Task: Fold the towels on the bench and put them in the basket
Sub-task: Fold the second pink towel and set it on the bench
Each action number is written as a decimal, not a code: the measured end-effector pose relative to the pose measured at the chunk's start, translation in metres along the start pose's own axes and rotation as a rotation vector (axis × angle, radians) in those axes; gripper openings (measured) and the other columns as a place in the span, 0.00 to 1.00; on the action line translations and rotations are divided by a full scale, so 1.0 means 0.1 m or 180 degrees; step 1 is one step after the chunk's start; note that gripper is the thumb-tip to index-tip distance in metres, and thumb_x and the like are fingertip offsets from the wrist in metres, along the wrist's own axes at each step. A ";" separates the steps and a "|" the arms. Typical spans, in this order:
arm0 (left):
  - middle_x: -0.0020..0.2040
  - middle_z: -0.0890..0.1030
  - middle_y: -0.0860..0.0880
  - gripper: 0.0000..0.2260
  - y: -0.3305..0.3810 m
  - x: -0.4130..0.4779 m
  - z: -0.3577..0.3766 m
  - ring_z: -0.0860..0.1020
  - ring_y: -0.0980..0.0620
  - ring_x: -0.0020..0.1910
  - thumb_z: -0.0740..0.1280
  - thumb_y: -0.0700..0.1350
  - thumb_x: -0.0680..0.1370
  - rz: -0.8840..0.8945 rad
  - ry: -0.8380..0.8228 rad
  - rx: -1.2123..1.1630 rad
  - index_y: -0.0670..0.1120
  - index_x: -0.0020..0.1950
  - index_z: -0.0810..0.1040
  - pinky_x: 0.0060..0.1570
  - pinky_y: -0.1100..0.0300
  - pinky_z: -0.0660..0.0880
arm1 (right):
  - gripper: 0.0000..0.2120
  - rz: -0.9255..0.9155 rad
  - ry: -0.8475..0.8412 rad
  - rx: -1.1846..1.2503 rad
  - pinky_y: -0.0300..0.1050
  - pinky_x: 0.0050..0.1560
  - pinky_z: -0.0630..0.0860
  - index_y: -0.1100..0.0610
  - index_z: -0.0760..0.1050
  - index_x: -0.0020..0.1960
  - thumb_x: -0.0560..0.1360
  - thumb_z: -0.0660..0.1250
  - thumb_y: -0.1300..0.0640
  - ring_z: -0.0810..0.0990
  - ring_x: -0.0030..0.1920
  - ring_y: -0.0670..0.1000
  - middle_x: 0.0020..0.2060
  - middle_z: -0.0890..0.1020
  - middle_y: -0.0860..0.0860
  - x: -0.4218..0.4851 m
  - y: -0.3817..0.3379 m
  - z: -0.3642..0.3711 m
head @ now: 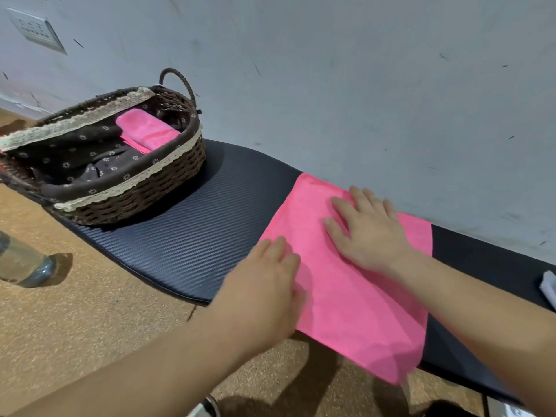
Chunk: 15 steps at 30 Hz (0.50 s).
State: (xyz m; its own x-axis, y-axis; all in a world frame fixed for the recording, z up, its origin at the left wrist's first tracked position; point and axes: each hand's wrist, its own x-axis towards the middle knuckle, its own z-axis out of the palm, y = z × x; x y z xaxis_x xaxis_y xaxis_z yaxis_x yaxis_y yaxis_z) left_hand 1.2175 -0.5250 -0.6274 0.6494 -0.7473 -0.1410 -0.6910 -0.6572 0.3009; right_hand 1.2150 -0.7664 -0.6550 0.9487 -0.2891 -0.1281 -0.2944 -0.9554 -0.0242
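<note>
A pink towel (355, 299) lies spread flat across the black padded bench (192, 236), its near end hanging over the front edge. My left hand (264, 290) rests flat on the towel's left edge, fingers apart. My right hand (367, 230) presses palm-down on the towel's far part, fingers spread. At the bench's left end stands a dark wicker basket (141, 197) with a lace-trimmed brown lining. A folded pink towel (147, 130) lies inside it at the far right.
A grey wall (331, 85) runs right behind the bench, with a socket plate (34, 30) at upper left. A clear bottle (24, 266) lies on the speckled floor at left. A white object (549, 288) sits at the bench's right edge.
</note>
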 end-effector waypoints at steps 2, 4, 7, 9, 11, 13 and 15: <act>0.80 0.58 0.37 0.33 0.17 -0.08 0.14 0.53 0.37 0.81 0.52 0.62 0.83 -0.0099 -0.0653 0.0284 0.41 0.82 0.56 0.80 0.43 0.53 | 0.37 0.0318 -0.0321 -0.0141 0.63 0.80 0.42 0.48 0.45 0.84 0.81 0.43 0.31 0.44 0.83 0.60 0.83 0.46 0.58 -0.21 0.19 0.06; 0.83 0.39 0.35 0.38 0.26 -0.10 0.22 0.35 0.35 0.81 0.48 0.65 0.83 -0.0406 -0.0987 0.0196 0.43 0.84 0.41 0.81 0.40 0.41 | 0.42 0.0745 -0.0583 0.0076 0.62 0.81 0.40 0.51 0.36 0.84 0.79 0.41 0.28 0.39 0.83 0.59 0.83 0.40 0.58 -0.38 0.34 0.14; 0.81 0.32 0.36 0.39 0.25 0.00 0.33 0.30 0.36 0.80 0.44 0.68 0.82 -0.0530 -0.0918 0.0117 0.46 0.84 0.35 0.80 0.40 0.36 | 0.44 0.0960 -0.0697 0.0349 0.60 0.80 0.36 0.52 0.33 0.83 0.77 0.39 0.26 0.33 0.82 0.58 0.82 0.34 0.58 -0.56 0.45 0.20; 0.82 0.35 0.36 0.41 0.14 0.12 0.34 0.32 0.36 0.81 0.38 0.71 0.78 -0.0345 -0.0819 0.0299 0.47 0.84 0.37 0.80 0.40 0.37 | 0.46 0.1060 -0.0777 0.0301 0.61 0.81 0.37 0.53 0.32 0.83 0.76 0.37 0.25 0.34 0.82 0.59 0.81 0.34 0.59 -0.67 0.47 0.17; 0.83 0.39 0.37 0.45 0.03 0.26 0.31 0.36 0.37 0.82 0.33 0.71 0.73 -0.0127 -0.0735 0.0493 0.49 0.85 0.40 0.81 0.41 0.39 | 0.48 0.1208 -0.0964 0.0150 0.62 0.81 0.40 0.54 0.31 0.82 0.75 0.36 0.24 0.36 0.82 0.61 0.81 0.35 0.62 -0.81 0.50 0.11; 0.84 0.45 0.37 0.42 0.01 0.38 0.27 0.42 0.37 0.83 0.36 0.70 0.75 -0.0105 -0.0559 0.0686 0.49 0.85 0.47 0.81 0.40 0.42 | 0.50 0.1380 -0.1194 0.0056 0.62 0.81 0.45 0.56 0.31 0.82 0.74 0.36 0.22 0.39 0.82 0.63 0.81 0.36 0.64 -0.99 0.54 0.03; 0.83 0.49 0.37 0.36 0.19 0.42 0.24 0.46 0.35 0.82 0.47 0.66 0.81 -0.0103 -0.0400 0.0841 0.47 0.83 0.52 0.80 0.39 0.46 | 0.53 0.1590 -0.1424 0.0174 0.62 0.80 0.49 0.57 0.32 0.82 0.73 0.38 0.21 0.43 0.82 0.65 0.81 0.35 0.64 -1.16 0.60 -0.08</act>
State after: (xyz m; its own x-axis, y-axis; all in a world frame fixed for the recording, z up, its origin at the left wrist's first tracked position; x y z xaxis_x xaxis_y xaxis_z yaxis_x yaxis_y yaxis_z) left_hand 1.2240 -0.5709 -0.6507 0.6393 -0.7210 -0.2673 -0.7401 -0.6713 0.0407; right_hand 1.0886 -0.7909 -0.6336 0.5612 -0.6314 -0.5352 -0.7021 -0.7055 0.0961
